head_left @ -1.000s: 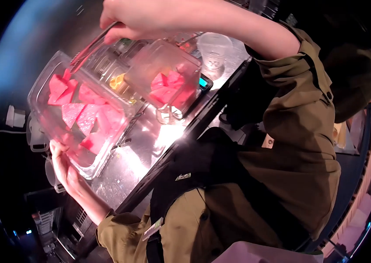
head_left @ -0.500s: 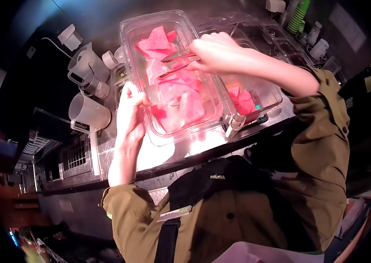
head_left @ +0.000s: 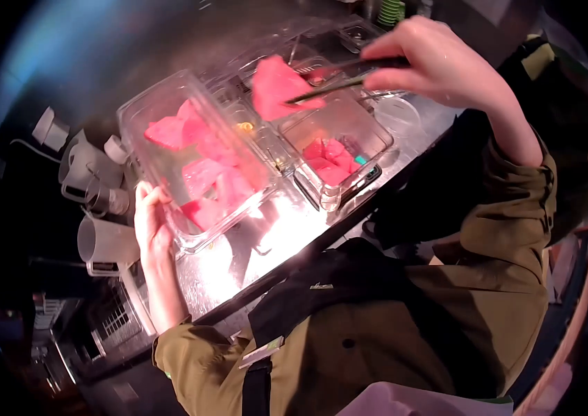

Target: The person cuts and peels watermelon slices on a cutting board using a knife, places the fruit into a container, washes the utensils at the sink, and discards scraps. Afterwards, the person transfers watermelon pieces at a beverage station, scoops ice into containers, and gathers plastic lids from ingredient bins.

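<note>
My left hand (head_left: 152, 220) is closed on the near left rim of a long clear plastic container (head_left: 130, 114), which is tilted. Several watermelon pieces (head_left: 200, 175) lie in it. My right hand (head_left: 432, 62) grips a pair of dark tongs (head_left: 349, 82). Between the tips of the tongs is a large watermelon piece (head_left: 276, 87), held in the air between the long container and a smaller clear container (head_left: 379, 148). Inside that smaller container lie red watermelon chunks (head_left: 332, 161) with something green at the side.
White plastic jugs (head_left: 104, 243) and a clear measuring cup (head_left: 106, 194) stand on the left. A stack of green cups (head_left: 391, 12) is at the back. The steel counter's front edge (head_left: 252, 298) runs diagonally before me.
The tongs have lifted a watermelon piece out of the long container and carried it right, toward the smaller one. My view has turned, and the long container appears further left.
</note>
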Demonstrator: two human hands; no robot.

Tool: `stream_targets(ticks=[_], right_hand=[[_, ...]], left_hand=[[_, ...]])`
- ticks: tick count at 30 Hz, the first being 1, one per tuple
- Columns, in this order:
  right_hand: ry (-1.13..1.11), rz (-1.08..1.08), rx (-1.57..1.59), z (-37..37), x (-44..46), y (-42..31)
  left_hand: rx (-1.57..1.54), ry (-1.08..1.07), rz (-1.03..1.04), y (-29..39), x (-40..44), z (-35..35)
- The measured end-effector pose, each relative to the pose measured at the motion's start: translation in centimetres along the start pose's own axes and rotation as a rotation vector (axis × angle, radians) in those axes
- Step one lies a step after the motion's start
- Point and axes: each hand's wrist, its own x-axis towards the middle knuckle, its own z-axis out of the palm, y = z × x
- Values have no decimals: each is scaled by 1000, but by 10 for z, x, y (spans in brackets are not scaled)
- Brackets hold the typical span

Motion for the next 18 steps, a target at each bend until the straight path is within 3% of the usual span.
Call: stream_targets(ticks=[4,6,11,13,15,17,18], right_hand=[[-327,139,-299,57,-8,10],[-375,215,-342,47,-2,7],[-48,380,28,-1,-41,35],[9,580,285,15,-66,65],[176,626,424,49,-100,84],[253,548,552,76,-115,92],[343,271,287,89,-115,99]], left_hand=[[-55,20,-34,5,17,-8],[-131,-19,-29,5,30,-11],[-108,-99,18,-4,50,-26],[-8,-141,49,-1,43,-23],[-36,-141,-15,7,34,-18],[7,-121,5,12,33,-12],[10,-125,1,13,36,-17]])
